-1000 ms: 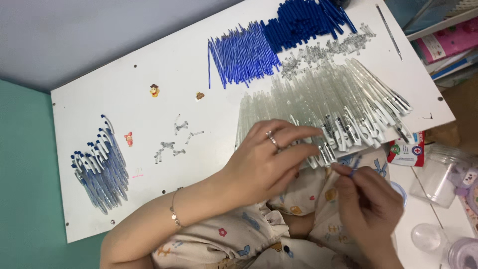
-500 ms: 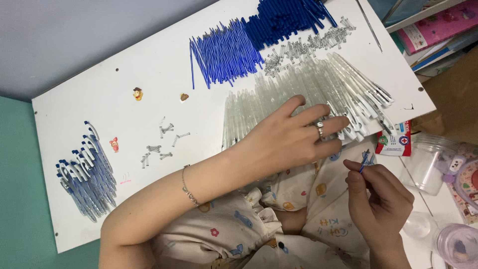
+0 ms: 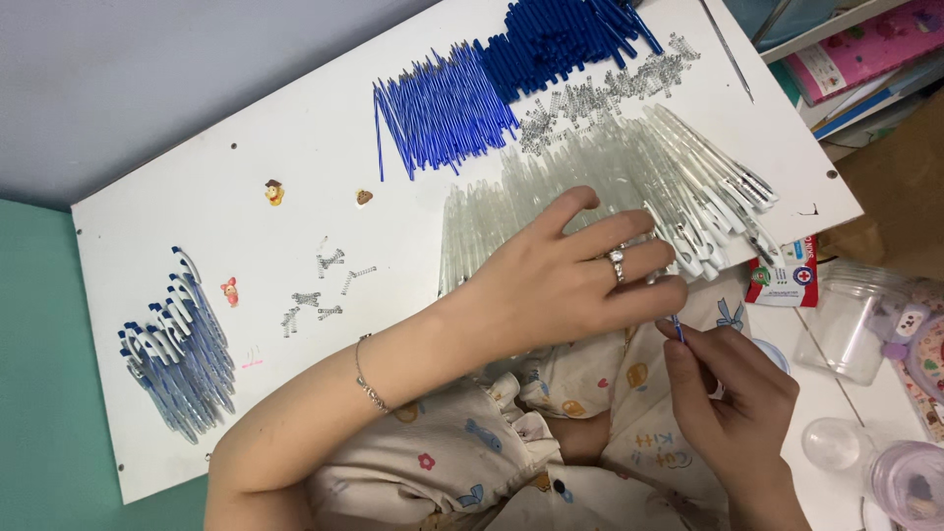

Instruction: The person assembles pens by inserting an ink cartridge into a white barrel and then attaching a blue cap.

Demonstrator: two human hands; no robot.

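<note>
White board [image 3: 246, 128] over teal floor [image 3: 39, 393] bears clear barrels [image 3: 551, 192]; left fingers [image 3: 629, 231] spread there, right fingers [image 3: 688, 339] pinch a blue refill [image 3: 677, 323].

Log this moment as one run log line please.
left hand: on clear pen barrels | right hand: pinching blue refill | board: springs, finished pens

I'm seeing a white desk [image 3: 197, 211] lying tilted, carrying clear pen barrels [image 3: 590, 187], blue refills [image 3: 442, 108], dark blue caps [image 3: 560, 39], loose springs [image 3: 610, 93], finished pens [image 3: 182, 344] sitting at its left end.
</note>
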